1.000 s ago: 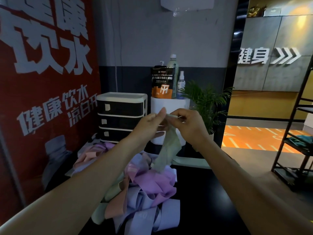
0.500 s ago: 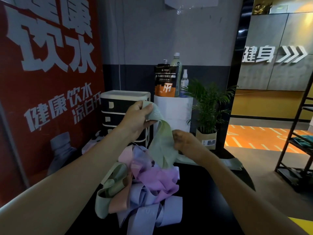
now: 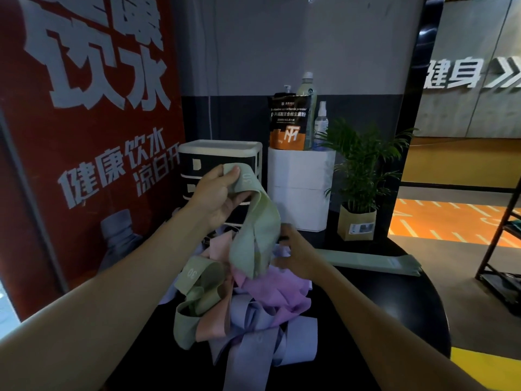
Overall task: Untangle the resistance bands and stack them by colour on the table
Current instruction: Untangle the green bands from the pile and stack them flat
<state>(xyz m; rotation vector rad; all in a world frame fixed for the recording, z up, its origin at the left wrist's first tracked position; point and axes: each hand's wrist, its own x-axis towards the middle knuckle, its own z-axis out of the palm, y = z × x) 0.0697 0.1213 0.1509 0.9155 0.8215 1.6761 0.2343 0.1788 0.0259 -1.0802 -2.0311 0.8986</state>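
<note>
Left hand (image 3: 217,193) pinches the top of a green band (image 3: 253,221), thumb over fingers, lifted above the pile of bands (image 3: 248,306) mid-table. Right hand (image 3: 296,255) sits at the band's lower end where it meets the pile; finger state can't tell, mostly hidden behind fabric. Pile mixes green, pink, purple and lavender loops, tangled. One flat green band (image 3: 366,262) already lies near the table's (image 3: 408,306) far right edge. Risk: the lifted band looks still threaded through others, so pulling up could drag the whole heap, tighten knots, or sweep loops off the front edge.
</note>
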